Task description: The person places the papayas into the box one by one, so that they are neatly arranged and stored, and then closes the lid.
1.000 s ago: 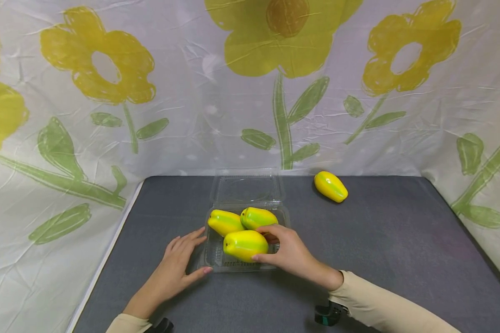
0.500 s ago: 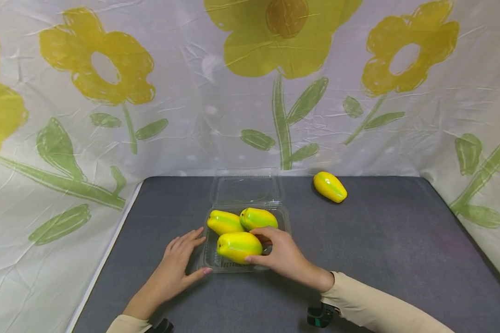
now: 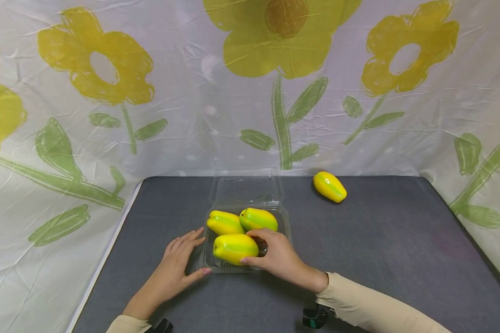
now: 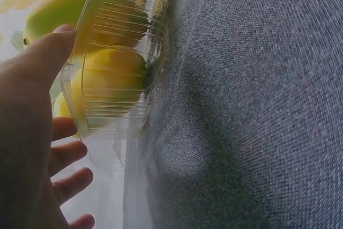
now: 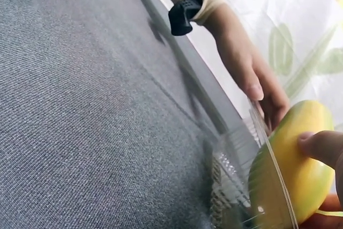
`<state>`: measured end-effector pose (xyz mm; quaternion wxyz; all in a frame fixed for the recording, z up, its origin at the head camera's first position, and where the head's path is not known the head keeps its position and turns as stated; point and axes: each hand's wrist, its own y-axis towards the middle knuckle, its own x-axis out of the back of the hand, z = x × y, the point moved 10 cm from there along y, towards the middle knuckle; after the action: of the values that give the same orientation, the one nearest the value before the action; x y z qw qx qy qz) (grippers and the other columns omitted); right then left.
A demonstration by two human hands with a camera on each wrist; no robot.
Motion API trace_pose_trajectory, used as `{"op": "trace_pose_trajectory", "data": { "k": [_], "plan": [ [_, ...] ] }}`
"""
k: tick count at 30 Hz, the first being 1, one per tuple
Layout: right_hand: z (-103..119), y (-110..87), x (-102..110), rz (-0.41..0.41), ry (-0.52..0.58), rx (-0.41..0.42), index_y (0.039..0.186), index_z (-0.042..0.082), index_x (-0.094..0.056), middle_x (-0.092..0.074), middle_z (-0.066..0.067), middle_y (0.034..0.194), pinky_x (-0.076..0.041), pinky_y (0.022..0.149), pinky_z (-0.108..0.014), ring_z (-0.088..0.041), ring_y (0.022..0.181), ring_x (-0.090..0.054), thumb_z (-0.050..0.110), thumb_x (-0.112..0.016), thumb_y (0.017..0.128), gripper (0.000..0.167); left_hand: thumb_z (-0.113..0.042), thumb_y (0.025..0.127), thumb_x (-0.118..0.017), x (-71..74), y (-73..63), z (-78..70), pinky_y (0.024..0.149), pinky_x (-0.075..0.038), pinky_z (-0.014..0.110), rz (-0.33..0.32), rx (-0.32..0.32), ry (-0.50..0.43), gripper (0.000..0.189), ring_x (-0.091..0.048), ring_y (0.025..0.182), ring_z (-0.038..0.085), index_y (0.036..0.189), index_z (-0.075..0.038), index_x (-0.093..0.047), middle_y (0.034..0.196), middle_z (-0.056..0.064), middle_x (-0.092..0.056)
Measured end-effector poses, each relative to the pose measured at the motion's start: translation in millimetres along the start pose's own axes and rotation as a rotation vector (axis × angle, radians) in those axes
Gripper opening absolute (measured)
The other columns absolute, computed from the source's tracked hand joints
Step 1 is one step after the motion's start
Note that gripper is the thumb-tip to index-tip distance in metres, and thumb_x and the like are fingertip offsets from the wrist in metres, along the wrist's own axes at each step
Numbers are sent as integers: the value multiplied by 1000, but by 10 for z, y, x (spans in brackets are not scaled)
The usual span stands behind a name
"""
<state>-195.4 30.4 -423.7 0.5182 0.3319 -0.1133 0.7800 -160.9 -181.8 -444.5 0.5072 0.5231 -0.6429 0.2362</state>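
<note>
Rim of a clear plastic box (image 3: 208,252) borders the spread left hand (image 3: 177,259). Right hand (image 3: 278,255) pinches an oval yellow-green fruit (image 3: 233,249), little room leftward.

In the head view, the right hand (image 3: 281,256) covers the right end of the front fruit (image 3: 234,249), a little of the right back fruit (image 3: 259,218) and part of the box (image 3: 285,221). Marks on the box floor are too small to read. The clear lid (image 3: 247,189) grows faint at the worktop's (image 3: 379,240) back edge. The worktop's near edge lies out of frame; the left sleeve (image 3: 127,325), right sleeve (image 3: 371,300) and left wrist camera (image 3: 162,326) are cut off below. In the left wrist view, the ribbed wall blurs the fruit behind it, and the left edge crops the left hand (image 4: 24,116). In the right wrist view, the right hand is mostly cut off.
</note>
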Motion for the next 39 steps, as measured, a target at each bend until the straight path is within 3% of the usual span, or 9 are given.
{"op": "trace_pose_trajectory", "data": {
  "k": [13, 30, 39],
  "plan": [
    [43, 35, -65, 11, -8, 6, 125, 11, -66, -71, -3, 118, -59, 86, -33, -14, 100, -70, 39, -86, 75, 61, -51, 80, -77, 2, -4, 5, 111, -26, 67, 5, 8, -9, 77, -39, 142, 34, 140, -10, -51, 158, 7, -39],
    [75, 86, -159, 60, -65, 7, 124, 15, -66, -72, 1, 118, -56, 85, -27, -12, 100, -68, 43, -84, 76, 58, -51, 80, -77, 0, -10, 1, 111, -27, 66, -3, -5, -3, 78, -41, 141, 33, 140, -9, -51, 158, 7, -39],
    [92, 116, -215, 70, -132, 18, 126, 14, -66, -71, 1, 121, -54, 93, -35, -16, 108, -67, 46, -81, 78, 60, -54, 82, -75, -3, 6, -9, 111, -27, 66, -10, -23, -10, 78, -41, 141, 33, 140, -9, -51, 158, 7, -39]
  ]
}}
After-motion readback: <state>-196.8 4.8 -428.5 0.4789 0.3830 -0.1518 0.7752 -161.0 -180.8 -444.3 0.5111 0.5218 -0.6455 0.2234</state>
